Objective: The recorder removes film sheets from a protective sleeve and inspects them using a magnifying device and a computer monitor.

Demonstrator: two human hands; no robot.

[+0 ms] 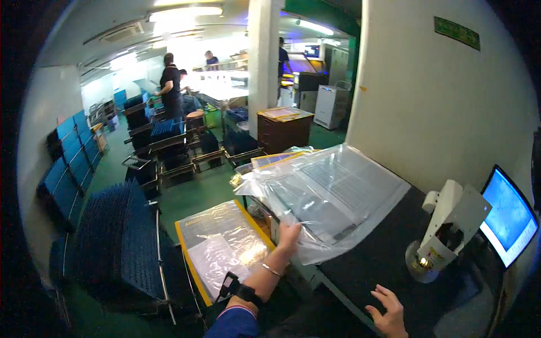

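While blue panels point(65, 152) stand along the wall at the far left, a dark, finely ribbed stack point(115, 242) rises from the floor just to their right, bordered by a pale rail point(160, 259). Farther back, a person in dark clothing point(171, 87) stands beyond low racks, near a brightly lit work area. Right of the stack, a yellow-edged package point(211, 228) lies flat, its clear film reflecting the light and a white sheet point(214, 262) showing in its nearer part. The left forearm, bearing a dark strap point(247, 294) and a bracelet point(270, 269), passes in front of this package. The left hand point(290, 235) pinches the near-left edge of a clear plastic sleeve point(338, 188) between thumb and fingers. Behind it, a brown cabinet point(284, 135) carries another flat, yellow-edged item point(284, 114). The sleeve extends across the tabletop point(389, 236), wrinkled toward the left hand and smoother on its far side, where a faint grid pattern is visible. The right hand point(389, 312), its fingers spread, is near the front edge of the tabletop, well apart from the sleeve; whether it touches the surface cannot be told. Farther right stand a pale instrument point(451, 211) with a glinting base and, beside it, a tilted monitor point(510, 217) with a blue display.
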